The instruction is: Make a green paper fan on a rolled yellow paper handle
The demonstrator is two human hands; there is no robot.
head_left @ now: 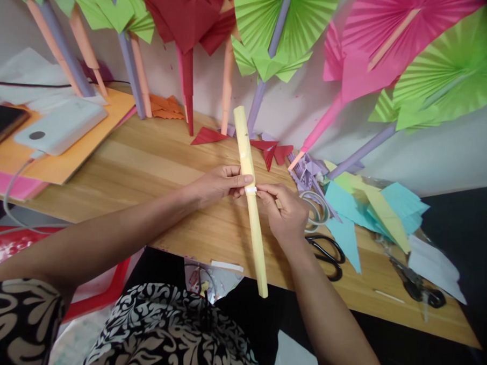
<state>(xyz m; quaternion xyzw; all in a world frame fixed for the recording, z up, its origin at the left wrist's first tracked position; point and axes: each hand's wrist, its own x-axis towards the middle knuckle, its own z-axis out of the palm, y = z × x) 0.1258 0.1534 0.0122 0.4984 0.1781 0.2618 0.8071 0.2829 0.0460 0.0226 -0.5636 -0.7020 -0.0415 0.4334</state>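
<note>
Presently, the yellow paper tube [255,231] occupies the centre of the frame, slightly tilted, with its upper end toward the back of the worktop [139,162] and its lower end projecting past the front edge. The left hand [220,185] encloses the tube, thumb on top. The fingers of the right hand [286,211] are narrowed to a pinch on the end of a white strip [250,190], which crosses the tube just below the left thumb.

Possible faults and causes:

1. Skewed or creased strip: caused by the right hand pulling at a slant to the tube.

2. Dented wall: caused by excess thumb pressure. The tube appears to be light paper (its stiffness cannot be confirmed) and would probably keep a crease.

3. Slack wrap: caused by the left hand relaxing before the strip is pressed flat.

4. Snagged lower end: caused by leaning forward, since the patterned garment [168,330] is near it at bottom centre.

5. Displaced tools: caused by a sideways swing of the right forearm. Black-handled scissors [327,256] and tape rolls [317,212] are beside it, right of centre.

6. Lost spare strip: caused by brushing the second white strip [227,266] at the front edge, lower centre.

7. Toppled fan: caused by pushing the tube toward the lilac stalk [255,107], upper centre.
</note>
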